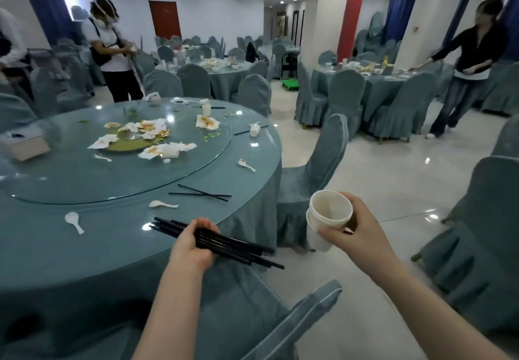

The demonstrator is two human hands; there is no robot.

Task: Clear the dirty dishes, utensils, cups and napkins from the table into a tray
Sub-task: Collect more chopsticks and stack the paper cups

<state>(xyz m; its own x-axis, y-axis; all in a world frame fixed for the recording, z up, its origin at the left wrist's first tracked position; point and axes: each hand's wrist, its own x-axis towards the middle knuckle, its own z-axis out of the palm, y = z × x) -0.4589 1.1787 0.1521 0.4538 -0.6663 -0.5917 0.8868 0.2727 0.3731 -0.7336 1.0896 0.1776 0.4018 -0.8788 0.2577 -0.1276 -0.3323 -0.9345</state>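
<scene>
**Both hands loaded at the bench edge**

Surface: round bench (84,253) under a blue-grey cloth, with a glass turntable (70,174) at its centre. Covered chairs (314,160) ring it; pale glossy floor (393,180) at 3 o'clock. Similar dressed tables and chairs fill the room beyond.

Left hand (193,247), 6 o'clock at the near edge: fingers curled tight round a bundle of black chopsticks (241,247), whose ends stick out past both sides of the fist.

Right hand (356,233), 4 o'clock, off the bench and over a chair: fingers and thumb clamped on a stack of white paper cups (327,219). Top cup shows nothing but a faint stain inside.

On the cloth just past the left hand: two white spoons (74,220) at 9 o'clock, a loose pair of chopsticks (202,192) at 12 o'clock, and another spoon (245,164) further out.

On the turntable: crumpled stained napkins (165,150) round a greenish plate (126,146), plus a cardboard box (26,147) at 10 o'clock.

Far edge: a tipped white cup (255,129) and upright stacked cups (206,108).

Two people stand beyond, at 11 and 2 o'clock.
</scene>
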